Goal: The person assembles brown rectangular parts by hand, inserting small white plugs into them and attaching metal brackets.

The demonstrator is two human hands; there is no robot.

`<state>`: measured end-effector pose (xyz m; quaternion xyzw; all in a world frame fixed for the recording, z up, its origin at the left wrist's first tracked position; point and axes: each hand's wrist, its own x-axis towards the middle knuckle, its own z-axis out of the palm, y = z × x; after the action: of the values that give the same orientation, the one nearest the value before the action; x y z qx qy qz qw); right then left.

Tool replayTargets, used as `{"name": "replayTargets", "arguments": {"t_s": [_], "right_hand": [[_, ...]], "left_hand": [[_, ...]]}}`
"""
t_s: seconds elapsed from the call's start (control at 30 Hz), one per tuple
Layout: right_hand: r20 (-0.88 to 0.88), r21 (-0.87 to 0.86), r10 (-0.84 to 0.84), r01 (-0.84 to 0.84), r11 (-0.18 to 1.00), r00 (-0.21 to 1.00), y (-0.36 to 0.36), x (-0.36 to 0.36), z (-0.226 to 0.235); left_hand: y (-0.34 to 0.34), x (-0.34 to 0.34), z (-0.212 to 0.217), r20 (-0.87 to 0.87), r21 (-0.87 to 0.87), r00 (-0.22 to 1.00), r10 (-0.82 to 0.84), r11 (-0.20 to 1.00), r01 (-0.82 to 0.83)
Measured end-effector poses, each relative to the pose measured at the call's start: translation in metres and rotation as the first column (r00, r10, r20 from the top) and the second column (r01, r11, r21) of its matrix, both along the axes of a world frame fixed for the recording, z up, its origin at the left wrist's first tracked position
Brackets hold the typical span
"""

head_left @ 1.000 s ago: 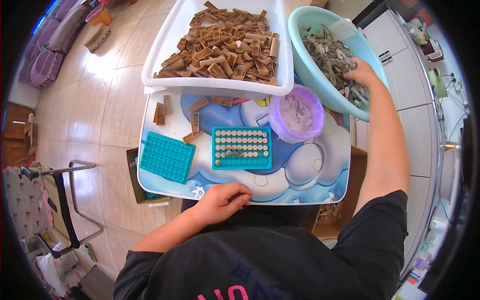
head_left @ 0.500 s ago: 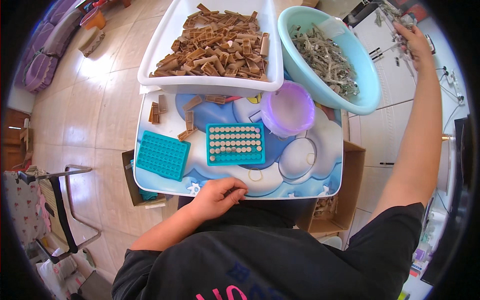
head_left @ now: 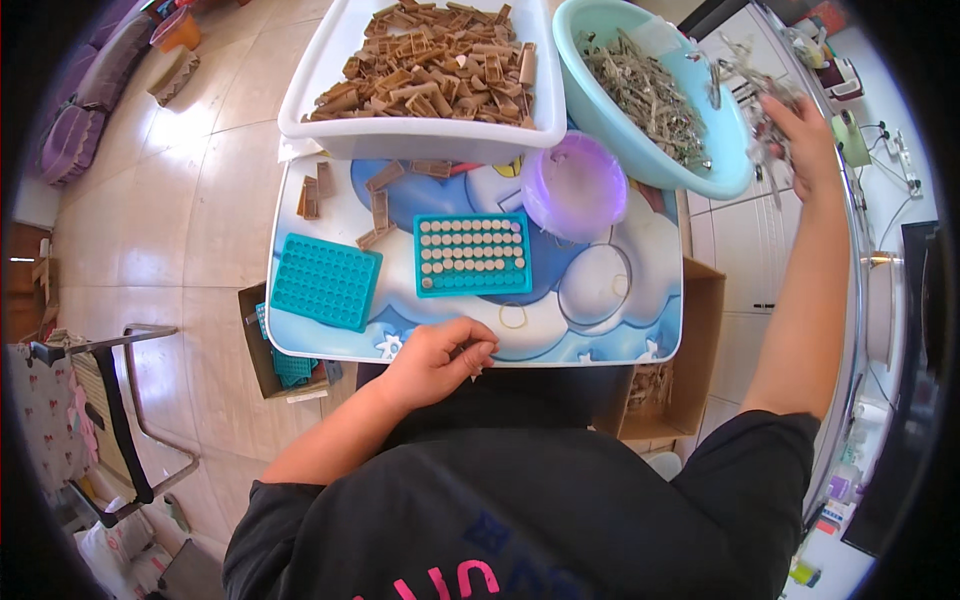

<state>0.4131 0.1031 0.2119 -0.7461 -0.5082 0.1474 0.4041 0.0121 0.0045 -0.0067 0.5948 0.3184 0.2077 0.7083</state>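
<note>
My right hand (head_left: 803, 140) is raised beyond the right side of the light-blue basin (head_left: 735, 170). Its fingers are closed on a tangled bunch of clear plastic and metal pieces (head_left: 752, 85), which look like those in the basin. At the table's front edge rests my left hand (head_left: 445, 358), fingers curled and thumb against them; what they hold, if anything, I cannot make out. Ahead of it lies a teal tray (head_left: 475, 282) with rows of round beige pieces in its wells. An unfilled teal tray (head_left: 325, 283) lies to the left.
A white tub (head_left: 430, 140) of brown plastic pieces (head_left: 430, 65) stands at the table's far side. Beside it is a purple-rimmed bowl (head_left: 575, 190) with a liner. Loose brown pieces (head_left: 380, 208) lie near the tub. Cardboard boxes (head_left: 700, 350) flank the table (head_left: 560, 350) below.
My right hand has come down and nearer the basin, carrying the bunch of clear pieces. My left hand stays curled at the table edge. The view has shifted slightly.
</note>
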Motion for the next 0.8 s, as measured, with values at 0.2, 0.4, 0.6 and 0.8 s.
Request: {"name": "replayTargets", "arguments": {"t_s": [0.2, 0.4, 0.6, 0.8], "right_hand": [[-0.097, -0.030, -0.119, 0.117, 0.993, 0.988, -0.102, -0.020, -0.022], [-0.471, -0.131, -0.095, 0.037, 0.991, 0.877, -0.140, -0.040, -0.112], [-0.470, -0.171, -0.052, -0.033, 0.985, 0.881, -0.140, -0.053, -0.153], [-0.399, -0.175, -0.077, 0.006, 0.985, 0.914, -0.147, -0.037, -0.160]], "left_hand": [[0.002, 0.002, 0.000, -0.003, 0.031, 1.000, -0.005, 1.000, 0.005], [0.000, 0.003, 0.000, -0.012, 0.064, 1.000, 0.006, 0.998, -0.006], [-0.001, 0.005, 0.002, -0.001, 0.051, 1.000, 0.023, 0.998, -0.023], [-0.002, 0.005, 0.003, -0.002, 0.062, 0.999, 0.045, 0.997, -0.045]]}}
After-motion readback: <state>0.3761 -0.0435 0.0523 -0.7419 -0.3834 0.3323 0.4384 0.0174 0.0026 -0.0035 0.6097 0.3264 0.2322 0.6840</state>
